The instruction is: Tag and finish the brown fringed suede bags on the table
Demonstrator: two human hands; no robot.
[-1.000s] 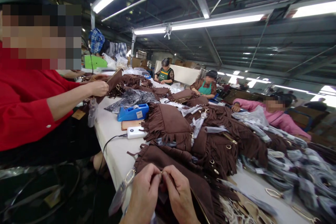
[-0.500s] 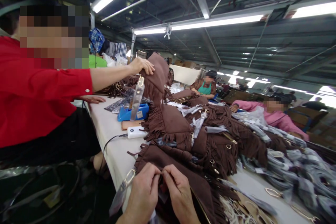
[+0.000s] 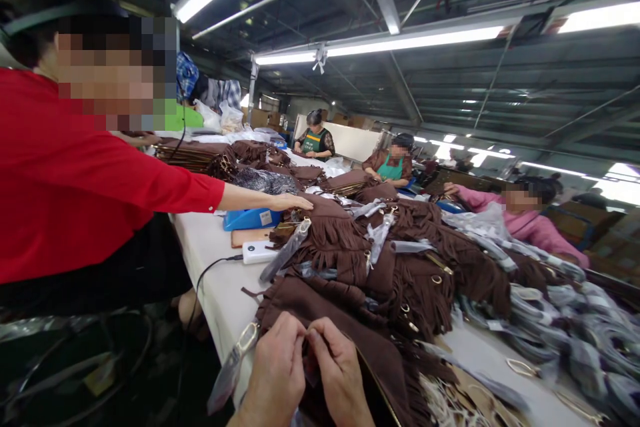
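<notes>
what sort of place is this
Probably a bag factory's workshop: fringed brown bags heaped up, workers in green aprons, and long tube lights overhead.

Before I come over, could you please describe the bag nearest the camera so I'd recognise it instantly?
On the white table, find the brown fringed bags. The front bag, unlike its neighbours, has the camera wearer's left hand and right hand close together over it.

I see a dark brown fringed bag [image 3: 330, 303] lying slanted on the near edge of the white table [image 3: 215, 287], its smooth side up. A gold zip [image 3: 382, 391] edges its lower right; fringe [image 3: 417, 377] hangs loosely at that end.
</notes>
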